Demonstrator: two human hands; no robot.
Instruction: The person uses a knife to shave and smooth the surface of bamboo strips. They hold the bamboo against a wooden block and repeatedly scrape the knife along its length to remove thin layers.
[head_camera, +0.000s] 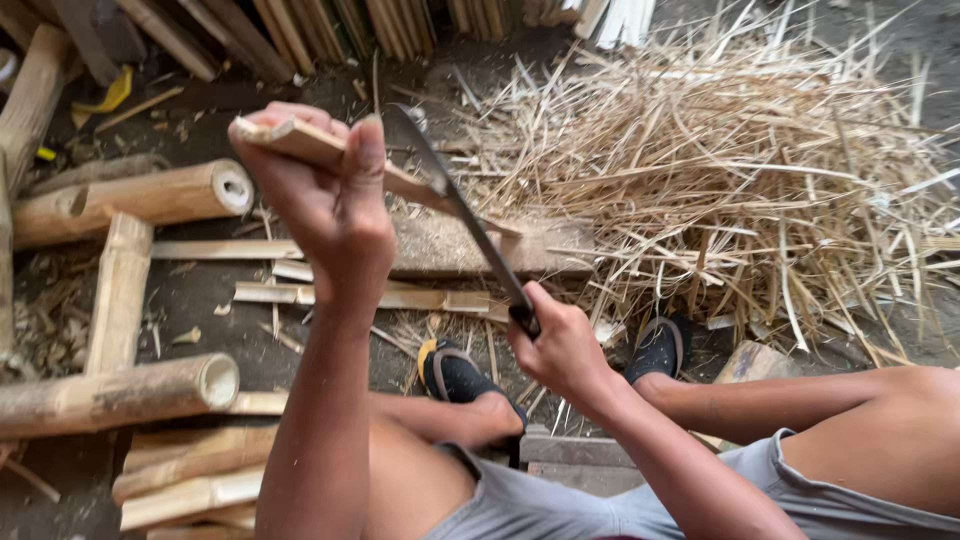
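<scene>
My left hand (325, 195) grips a flat bamboo strip (400, 178), held slanted, its far end resting on a wooden block (540, 250) on the ground. My right hand (558, 345) holds the handle of a long dark curved knife (462, 205), whose blade lies against the strip just past my left thumb. Both my feet in dark sandals (455, 375) rest on the ground below the block.
A big heap of thin bamboo shavings (740, 170) fills the right side. Thick bamboo poles (130, 195) and split pieces (190, 480) lie at the left. More slats (330, 25) lean along the top edge. A flat split strip (370, 297) lies before the block.
</scene>
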